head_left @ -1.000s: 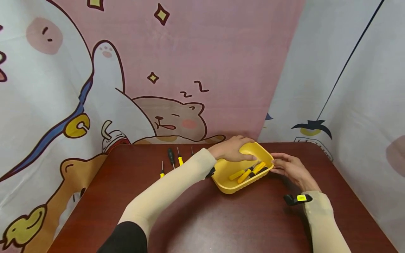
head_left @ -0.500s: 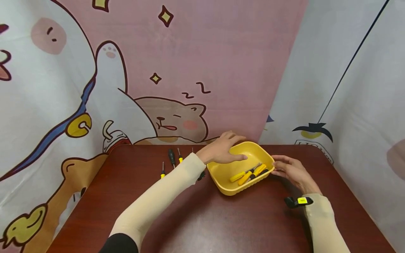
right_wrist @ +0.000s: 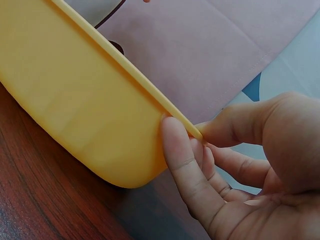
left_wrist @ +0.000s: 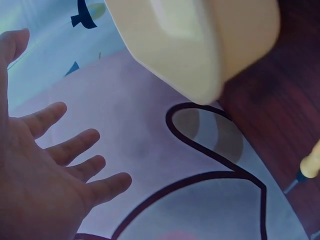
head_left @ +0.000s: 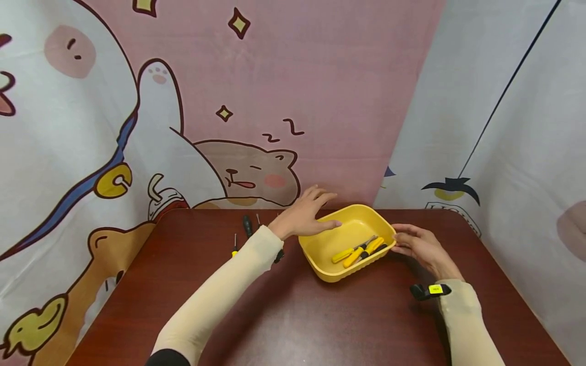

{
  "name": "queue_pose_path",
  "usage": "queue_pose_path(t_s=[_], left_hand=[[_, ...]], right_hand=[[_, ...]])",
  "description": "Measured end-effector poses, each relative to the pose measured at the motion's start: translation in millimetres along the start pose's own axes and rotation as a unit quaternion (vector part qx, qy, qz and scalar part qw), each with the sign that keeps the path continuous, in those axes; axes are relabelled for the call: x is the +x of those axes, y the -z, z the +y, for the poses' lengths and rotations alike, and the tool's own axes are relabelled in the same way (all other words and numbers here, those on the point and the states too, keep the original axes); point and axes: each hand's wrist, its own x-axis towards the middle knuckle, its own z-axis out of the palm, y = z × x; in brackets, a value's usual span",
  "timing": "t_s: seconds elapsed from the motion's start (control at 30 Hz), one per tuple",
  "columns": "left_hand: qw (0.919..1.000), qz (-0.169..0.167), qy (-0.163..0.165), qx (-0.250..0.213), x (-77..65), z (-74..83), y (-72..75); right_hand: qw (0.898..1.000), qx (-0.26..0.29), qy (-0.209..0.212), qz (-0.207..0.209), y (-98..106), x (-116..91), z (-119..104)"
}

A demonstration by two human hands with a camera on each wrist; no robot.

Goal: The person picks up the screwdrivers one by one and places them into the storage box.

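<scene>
A yellow plastic bin (head_left: 316, 249) sits on the right half of the table, with several yellow-and-black screwdrivers (head_left: 352, 256) lying together inside it. My right hand (head_left: 423, 249) pinches the rim at its right corner; in the right wrist view, thumb and fingers close on the bin's edge (right_wrist: 125, 70). Over the bin's left side is my left hand (head_left: 302, 213), fingers spread and nothing held; its thumb overlaps the inside of the bin in the head view. The left wrist view shows that palm (left_wrist: 40, 175) bare, apart from the bin (left_wrist: 175, 45).
Left of the bin lie loose screwdrivers: a black-handled one (head_left: 247, 226) and a yellow one (head_left: 235, 252), with others partly hidden by my left arm. Another yellow handle (left_wrist: 311, 164) shows in the left wrist view. A cartoon-printed curtain (head_left: 343, 101) hangs behind the table (head_left: 343, 325).
My left hand has drawn back leftward from above the bin, its fingers spreading. The right hand keeps its pinch on the rim, and the screwdrivers in the bin stay put.
</scene>
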Motion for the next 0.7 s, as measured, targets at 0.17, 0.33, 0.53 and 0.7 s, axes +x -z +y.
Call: queue_pose_path(t_s=[0.17, 0.33, 0.53, 0.7], left_hand=[[0.9999, 0.009, 0.010, -0.005, -9.3, -9.0, -2.6], [0.9995, 0.023, 0.016, -0.010, -17.5, -18.4, -5.3], [0.9988, 0.023, 0.039, -0.018, -25.3, -29.2, -7.9], [0.9980, 0.026, 0.051, -0.026, -33.5, -37.8, -9.1]], right_hand=[[1.000, 0.001, -0.001, 0.000, 0, 0, 0], [1.000, 0.000, -0.009, -0.002, 0, 0, -2], [1.000, -0.001, -0.006, -0.002, 0, 0, -2], [1.000, 0.003, -0.003, -0.001, 0, -1, -1]])
